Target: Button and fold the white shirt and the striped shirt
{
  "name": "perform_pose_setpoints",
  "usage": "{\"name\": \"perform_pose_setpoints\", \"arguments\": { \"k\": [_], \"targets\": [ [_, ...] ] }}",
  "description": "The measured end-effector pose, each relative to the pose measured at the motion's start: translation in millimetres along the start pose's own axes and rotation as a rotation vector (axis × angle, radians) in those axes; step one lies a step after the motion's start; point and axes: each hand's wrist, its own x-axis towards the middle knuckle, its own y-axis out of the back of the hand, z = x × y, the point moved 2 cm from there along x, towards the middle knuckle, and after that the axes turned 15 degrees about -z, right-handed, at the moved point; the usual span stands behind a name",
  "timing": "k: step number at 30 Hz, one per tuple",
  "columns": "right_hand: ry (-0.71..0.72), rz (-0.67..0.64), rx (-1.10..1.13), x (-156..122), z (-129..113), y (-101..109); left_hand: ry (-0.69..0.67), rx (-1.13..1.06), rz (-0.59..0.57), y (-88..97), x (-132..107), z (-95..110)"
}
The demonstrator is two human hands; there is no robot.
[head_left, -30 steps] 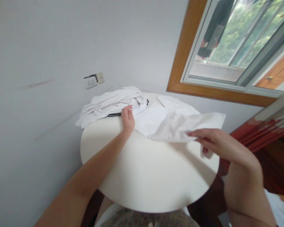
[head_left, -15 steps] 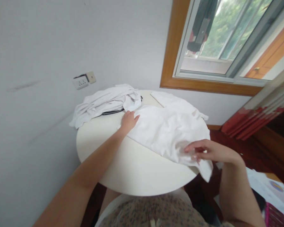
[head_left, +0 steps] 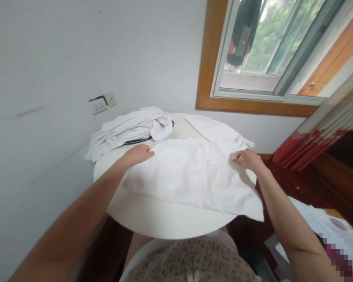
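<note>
A white cloth (head_left: pixel 188 176), perhaps a garment, lies spread across the near half of the round white table (head_left: pixel 164 223). Its lower right corner hangs past the table's edge. At the cloth's upper left corner, my left hand (head_left: pixel 139 154) is closed on the fabric between thumb and fingers. My right hand (head_left: pixel 248 159) pinches the cloth near its upper right edge. Behind it lies a flatter folded white cloth (head_left: pixel 213 127). A crumpled heap of white fabric (head_left: pixel 129 127) sits at the table's back left, with a dark strip under its front edge.
The table stands against a white wall (head_left: pixel 150 51) with a socket (head_left: pixel 97 105). At the right are a wood-framed window (head_left: pixel 253 103) and a red and cream curtain (head_left: pixel 306 145). Papers (head_left: pixel 308 219) lie on a lower surface at bottom right.
My left hand has moved left and nearer me, drawing the cloth's left end that way. My right hand has gone from the cloth's near edge to its far right edge. The cloth lies flatter.
</note>
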Motion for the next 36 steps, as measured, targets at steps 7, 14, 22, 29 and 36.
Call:
{"name": "perform_pose_setpoints", "arguments": {
  "k": [7, 14, 22, 29, 36],
  "targets": [
    [-0.023, -0.016, 0.106, 14.4, 0.9, -19.4, 0.056, -0.167, -0.22, -11.6, -23.7, -29.8],
    [0.054, -0.067, 0.226, 15.8, 6.4, -27.6, 0.1, -0.205, 0.048, -23.9, 21.5, -20.9],
    [0.078, 0.401, 0.158, 7.4, -64.7, 42.0, 0.141, 0.013, 0.49, 2.8, -4.4, -7.4],
    [0.079, 0.5, 0.205, 44.3, -72.8, 76.6, 0.181, -0.025, 0.677, 31.7, -47.8, -28.4],
    [0.291, 0.69, 0.671, 37.6, -36.3, 63.2, 0.129, -0.035, 0.736, 45.2, -65.0, -36.8]
  ]
}}
